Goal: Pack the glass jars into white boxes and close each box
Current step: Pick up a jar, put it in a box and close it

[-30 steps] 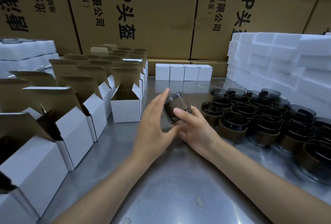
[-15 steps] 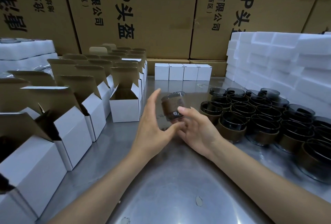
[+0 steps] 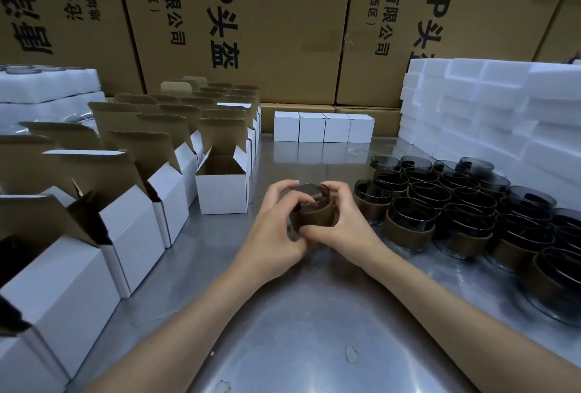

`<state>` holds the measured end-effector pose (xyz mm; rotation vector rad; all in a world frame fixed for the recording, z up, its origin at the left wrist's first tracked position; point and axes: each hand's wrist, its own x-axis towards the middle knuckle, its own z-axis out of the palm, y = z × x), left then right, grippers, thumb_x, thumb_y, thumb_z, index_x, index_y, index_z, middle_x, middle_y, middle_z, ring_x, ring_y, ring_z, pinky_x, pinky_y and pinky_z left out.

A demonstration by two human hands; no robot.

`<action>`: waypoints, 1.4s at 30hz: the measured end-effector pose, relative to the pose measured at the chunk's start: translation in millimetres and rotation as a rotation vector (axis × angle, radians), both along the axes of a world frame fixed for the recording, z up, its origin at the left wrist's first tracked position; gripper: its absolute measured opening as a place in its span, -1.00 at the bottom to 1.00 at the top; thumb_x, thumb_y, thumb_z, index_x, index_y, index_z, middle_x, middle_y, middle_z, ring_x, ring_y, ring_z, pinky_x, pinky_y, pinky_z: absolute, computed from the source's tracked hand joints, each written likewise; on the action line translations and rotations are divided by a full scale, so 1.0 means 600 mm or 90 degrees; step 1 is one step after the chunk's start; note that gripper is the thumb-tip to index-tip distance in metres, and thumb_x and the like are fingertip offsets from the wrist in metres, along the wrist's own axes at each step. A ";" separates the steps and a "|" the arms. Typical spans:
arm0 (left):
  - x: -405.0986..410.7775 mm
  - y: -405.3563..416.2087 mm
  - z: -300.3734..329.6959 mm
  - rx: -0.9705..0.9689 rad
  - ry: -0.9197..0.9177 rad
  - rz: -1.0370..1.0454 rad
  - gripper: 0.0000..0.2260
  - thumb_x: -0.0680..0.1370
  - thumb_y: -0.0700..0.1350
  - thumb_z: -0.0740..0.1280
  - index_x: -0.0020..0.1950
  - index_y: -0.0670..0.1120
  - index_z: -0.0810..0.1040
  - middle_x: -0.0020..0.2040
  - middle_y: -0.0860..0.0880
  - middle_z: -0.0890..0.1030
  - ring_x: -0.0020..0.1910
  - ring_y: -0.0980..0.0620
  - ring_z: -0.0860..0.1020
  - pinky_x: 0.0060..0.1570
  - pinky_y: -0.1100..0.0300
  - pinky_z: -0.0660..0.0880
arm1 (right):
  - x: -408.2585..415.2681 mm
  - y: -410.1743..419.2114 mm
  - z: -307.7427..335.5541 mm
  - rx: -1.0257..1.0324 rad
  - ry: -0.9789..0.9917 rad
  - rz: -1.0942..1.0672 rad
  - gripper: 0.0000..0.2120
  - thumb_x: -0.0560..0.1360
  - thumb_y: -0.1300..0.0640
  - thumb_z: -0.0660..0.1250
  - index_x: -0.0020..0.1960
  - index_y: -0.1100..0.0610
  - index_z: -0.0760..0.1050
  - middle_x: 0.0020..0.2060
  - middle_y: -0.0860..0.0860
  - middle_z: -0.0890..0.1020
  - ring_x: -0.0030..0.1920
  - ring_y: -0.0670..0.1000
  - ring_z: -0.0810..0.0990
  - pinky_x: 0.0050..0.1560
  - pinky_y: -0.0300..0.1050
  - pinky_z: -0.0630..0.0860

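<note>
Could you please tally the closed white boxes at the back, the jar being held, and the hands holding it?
Closed boxes: 4
Held jar: 1
Left hand, right hand: 2
Total: 7

— Left hand (image 3: 270,229)?
— Curled round the near-left side of the jar (image 3: 314,208), fingers over its rim, thumb low in front.
— Right hand (image 3: 349,223)?
— Mirrors it on the right side, fingers hooked over the rim, thumb meeting the left thumb below.
— Forearms?
— Bare, converging from the lower corners, held just above the bench (image 3: 283,329).
</note>
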<state>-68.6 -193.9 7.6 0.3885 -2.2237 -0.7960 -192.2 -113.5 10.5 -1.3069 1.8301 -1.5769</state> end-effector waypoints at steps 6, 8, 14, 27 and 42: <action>-0.002 -0.003 -0.011 0.007 -0.086 -0.012 -0.64 0.37 -0.25 0.43 0.08 0.03 0.44 0.28 0.11 0.19 0.30 0.12 0.31 0.21 0.41 0.30 | 0.003 -0.001 0.002 0.104 0.096 -0.018 -0.35 0.28 0.21 0.49 0.23 -0.04 0.22 0.05 0.04 0.52 0.06 0.05 0.56 0.12 0.01 0.53; -0.001 -0.001 -0.010 0.010 -0.115 -0.028 -0.62 0.37 -0.25 0.38 0.04 0.12 0.38 0.26 0.17 0.15 0.35 0.07 0.29 0.27 0.19 0.35 | 0.002 0.000 0.006 0.122 0.110 -0.015 -0.35 0.29 0.19 0.50 0.23 0.01 0.20 0.05 0.04 0.52 0.06 0.04 0.56 0.11 0.01 0.54; -0.001 -0.002 -0.005 -0.014 -0.035 0.004 -0.46 0.37 -0.40 0.21 0.30 -0.02 0.39 0.30 0.06 0.30 0.32 0.06 0.31 0.35 0.14 0.30 | 0.002 0.003 0.012 0.088 0.018 0.002 -0.48 0.35 0.05 0.53 0.14 0.10 0.28 0.04 -0.03 0.53 0.00 -0.20 0.51 -0.11 -0.43 0.47; 0.034 -0.050 0.009 -0.160 -0.248 0.443 -0.40 0.58 0.08 0.17 0.52 -0.13 0.05 0.50 -0.11 0.12 0.52 -0.11 -0.01 0.48 -0.05 -0.17 | 0.003 0.003 0.009 -0.005 -0.125 -0.036 -0.73 0.54 -0.12 0.23 -0.05 0.10 0.47 -0.10 -0.01 0.67 0.03 -0.10 0.60 0.24 -0.07 0.42; 0.008 -0.003 0.040 -0.237 0.023 0.167 -0.71 0.63 -0.18 0.13 0.31 -0.07 0.50 0.14 0.04 0.50 0.10 0.10 0.46 -0.03 0.28 0.43 | -0.002 0.000 0.013 -0.038 -0.163 -0.065 -0.79 0.56 -0.05 0.24 -0.07 0.10 0.46 -0.20 -0.04 0.54 -0.15 -0.18 0.57 -0.04 -0.18 0.48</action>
